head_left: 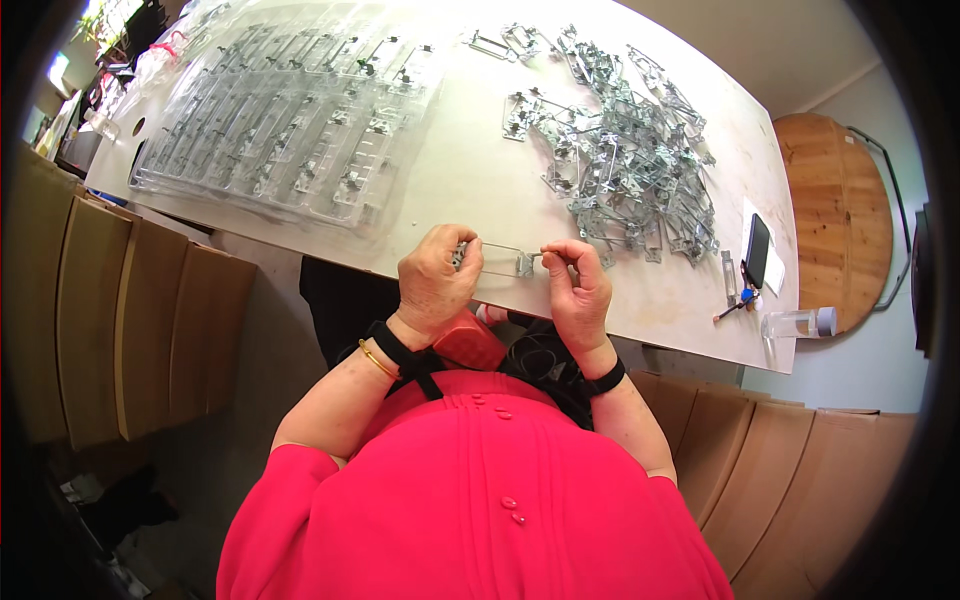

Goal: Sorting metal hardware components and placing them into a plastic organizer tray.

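Observation:
Between my two hands, just over the table's near edge, is a small metal bracket with a long thin wire loop (500, 274). My left hand (437, 279) pinches its left end, where a small metal piece shows between the fingers. At the other end, my right hand (578, 288) has thumb and forefinger closed by a little metal plate (524, 264) on the loop. Beyond the right hand spreads a large heap of similar metal brackets (625, 150). To the far left lies a clear plastic tray (385, 215) whose rows of compartments carry such brackets.
On the table's right (745, 345) are a black phone (758, 252) on white paper, a pen-like tool (735, 306), and a clear bottle (795, 323) lying near the corner. Cardboard boxes (150, 320) stand at the left, with more boxes (770, 460) at the lower right.

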`<state>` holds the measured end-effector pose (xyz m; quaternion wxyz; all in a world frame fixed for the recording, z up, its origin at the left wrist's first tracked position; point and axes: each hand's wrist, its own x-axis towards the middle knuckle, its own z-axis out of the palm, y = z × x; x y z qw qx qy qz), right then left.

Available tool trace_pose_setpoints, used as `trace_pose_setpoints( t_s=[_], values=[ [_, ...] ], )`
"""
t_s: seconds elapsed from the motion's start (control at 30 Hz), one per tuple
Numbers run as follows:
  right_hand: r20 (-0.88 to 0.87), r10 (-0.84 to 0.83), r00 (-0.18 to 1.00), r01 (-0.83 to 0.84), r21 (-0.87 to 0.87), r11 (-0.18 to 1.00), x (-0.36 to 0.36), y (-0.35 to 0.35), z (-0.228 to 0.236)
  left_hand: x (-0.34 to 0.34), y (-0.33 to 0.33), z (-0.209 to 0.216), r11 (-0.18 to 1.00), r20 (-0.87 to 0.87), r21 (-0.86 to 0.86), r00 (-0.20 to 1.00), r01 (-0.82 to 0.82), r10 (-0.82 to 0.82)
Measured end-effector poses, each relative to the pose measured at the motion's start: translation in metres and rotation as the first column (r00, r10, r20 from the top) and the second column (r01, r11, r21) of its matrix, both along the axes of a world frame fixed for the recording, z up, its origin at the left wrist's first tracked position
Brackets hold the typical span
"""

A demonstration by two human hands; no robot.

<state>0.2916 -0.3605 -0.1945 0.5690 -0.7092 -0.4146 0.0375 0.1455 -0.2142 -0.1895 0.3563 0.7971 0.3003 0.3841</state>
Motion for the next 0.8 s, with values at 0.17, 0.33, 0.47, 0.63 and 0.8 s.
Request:
trace_pose_setpoints(
  t_s=[0.17, 0.33, 0.47, 0.63, 0.8],
  values=[
    [-0.046, 0.010, 0.999, -0.006, 0.091, 0.996, -0.001, -0.003, -0.003, 0.002, -0.002, -0.001, 1.000, 0.045, -0.011, 0.999, -0.028, 0.028],
    [0.016, 0.041, 0.999, -0.042, 0.016, 0.999, 0.001, -0.003, 0.002, 0.005, 0.000, -0.006, 0.998, 0.093, -0.009, 0.994, -0.065, 0.065],
    [0.053, 0.040, 0.998, -0.039, -0.034, 0.999, -0.002, -0.002, 0.006, 0.004, 0.000, -0.005, 0.998, 0.077, -0.021, 0.995, -0.062, 0.064],
    [0.099, 0.028, 0.995, -0.025, -0.029, 0.999, -0.003, -0.001, 0.007, 0.004, 0.000, -0.005, 0.998, 0.073, -0.008, 0.995, -0.069, 0.069],
    [0.038, 0.015, 0.999, -0.012, -0.081, 0.997, -0.006, -0.003, 0.011, 0.003, -0.001, -0.002, 0.997, 0.050, -0.057, 0.997, -0.054, 0.056]
  ],
)
